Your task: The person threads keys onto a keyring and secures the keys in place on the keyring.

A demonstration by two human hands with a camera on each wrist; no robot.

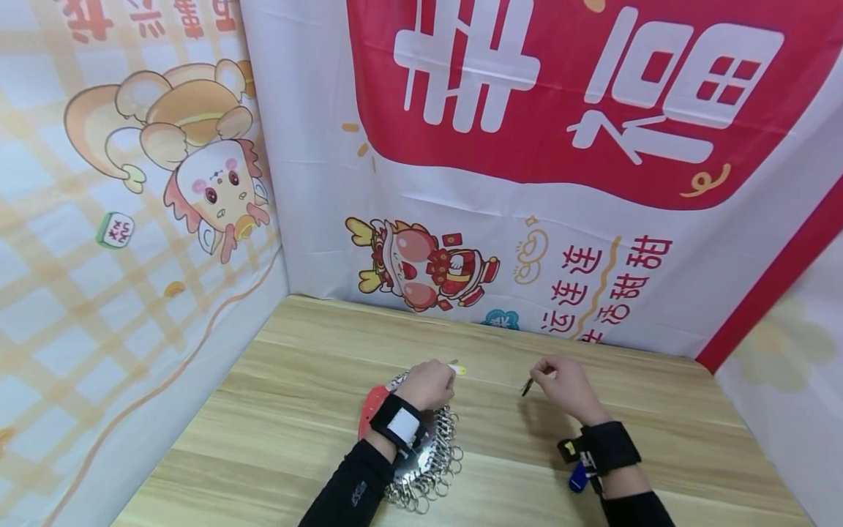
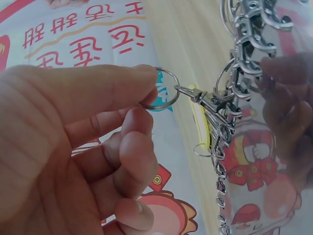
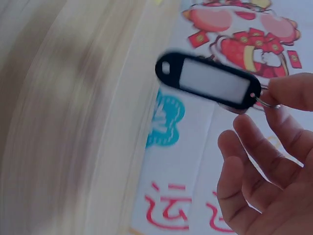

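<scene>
In the head view my left hand (image 1: 429, 384) is over a shiny plate (image 1: 416, 462) edged with metal clasps and rings. The left wrist view shows its thumb and forefinger pinching a split key ring (image 2: 178, 87). A swivel clasp (image 2: 209, 102) extends from that ring toward the row of clasps (image 2: 238, 83) along the plate's edge. Farther right, my right hand (image 1: 566, 384) is raised above the table. It pinches the small metal ring of a black key tag (image 3: 210, 82), which has a white label window.
A yellow tag (image 2: 200, 120) lies on the wooden table (image 1: 263, 432) beyond the plate. Something red (image 1: 372, 407) shows at the plate's left. Printed cloth (image 1: 316, 183) hangs along the table's back edge. A blue object (image 1: 578, 477) dangles by the right wrist strap.
</scene>
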